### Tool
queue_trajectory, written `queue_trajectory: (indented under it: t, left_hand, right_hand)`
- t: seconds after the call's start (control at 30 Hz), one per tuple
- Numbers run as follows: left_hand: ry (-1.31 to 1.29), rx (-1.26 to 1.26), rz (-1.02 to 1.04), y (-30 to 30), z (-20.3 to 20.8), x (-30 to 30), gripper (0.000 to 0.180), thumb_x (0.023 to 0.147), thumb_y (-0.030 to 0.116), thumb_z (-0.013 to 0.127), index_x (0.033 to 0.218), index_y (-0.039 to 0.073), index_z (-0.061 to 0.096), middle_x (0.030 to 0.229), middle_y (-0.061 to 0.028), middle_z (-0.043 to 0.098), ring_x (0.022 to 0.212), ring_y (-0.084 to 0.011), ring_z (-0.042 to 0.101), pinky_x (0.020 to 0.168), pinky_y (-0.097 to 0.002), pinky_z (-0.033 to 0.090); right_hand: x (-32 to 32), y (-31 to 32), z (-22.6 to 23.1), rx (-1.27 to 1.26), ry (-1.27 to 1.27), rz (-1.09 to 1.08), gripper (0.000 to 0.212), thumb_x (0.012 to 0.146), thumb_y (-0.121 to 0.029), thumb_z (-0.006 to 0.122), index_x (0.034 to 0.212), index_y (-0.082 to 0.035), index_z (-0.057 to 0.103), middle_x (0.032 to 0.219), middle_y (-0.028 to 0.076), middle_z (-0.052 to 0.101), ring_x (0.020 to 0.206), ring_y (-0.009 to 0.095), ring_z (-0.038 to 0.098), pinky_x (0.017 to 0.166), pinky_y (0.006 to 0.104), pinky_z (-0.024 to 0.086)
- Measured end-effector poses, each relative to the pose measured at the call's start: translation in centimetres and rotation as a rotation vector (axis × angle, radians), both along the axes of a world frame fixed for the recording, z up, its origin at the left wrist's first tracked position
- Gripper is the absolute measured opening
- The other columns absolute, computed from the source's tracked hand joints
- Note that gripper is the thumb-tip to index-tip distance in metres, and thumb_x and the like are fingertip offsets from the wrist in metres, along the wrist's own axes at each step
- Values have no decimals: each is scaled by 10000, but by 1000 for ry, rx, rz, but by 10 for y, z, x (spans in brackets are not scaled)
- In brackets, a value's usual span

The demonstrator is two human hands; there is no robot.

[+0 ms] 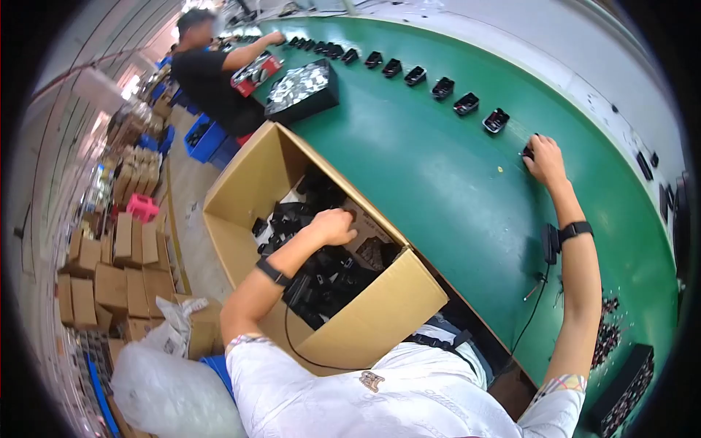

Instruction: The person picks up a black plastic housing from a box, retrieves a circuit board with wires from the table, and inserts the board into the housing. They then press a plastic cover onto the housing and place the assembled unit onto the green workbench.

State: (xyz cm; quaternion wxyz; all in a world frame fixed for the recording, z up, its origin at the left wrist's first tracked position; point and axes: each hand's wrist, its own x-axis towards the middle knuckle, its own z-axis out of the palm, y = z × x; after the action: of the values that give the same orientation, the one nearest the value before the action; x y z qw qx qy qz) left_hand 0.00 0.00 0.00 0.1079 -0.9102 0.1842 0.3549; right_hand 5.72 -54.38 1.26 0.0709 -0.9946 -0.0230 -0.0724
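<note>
My right hand (546, 160) reaches far over the green table, its fingers closed round a small black plastic part (527, 152) that they mostly cover. That part is at the near end of a curved row of small black open-topped housings (496, 120). My left hand (334, 226) is above the inside of a large cardboard box (380, 310), fingers curled in. Whatever it may hold is hidden from view. Below it, loose black plastic parts (328, 281) lie heaped in the box. Each wrist has a black band, with a cable running from it.
A co-worker (212, 80) in dark clothes reaches over the table's far left. Nearby stands a black bin (303, 95) of silvery pieces. Small dark parts (607, 332) and a long black tray (624, 390) lie at the right. Cartons (120, 285) stack on the left floor.
</note>
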Motion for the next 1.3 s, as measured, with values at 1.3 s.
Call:
queue_trajectory:
  t: [1.3]
  left_hand:
    - [338, -717, 534, -36, -145, -46, 417, 873, 328, 663, 1110, -12, 702, 1031, -183, 750, 962, -305, 730, 787, -420, 581]
  right_hand:
    - [-292, 37, 55, 327, 42, 177, 153, 849, -10, 641, 993, -62, 651, 828, 155, 586, 734, 381, 614, 644, 478, 471]
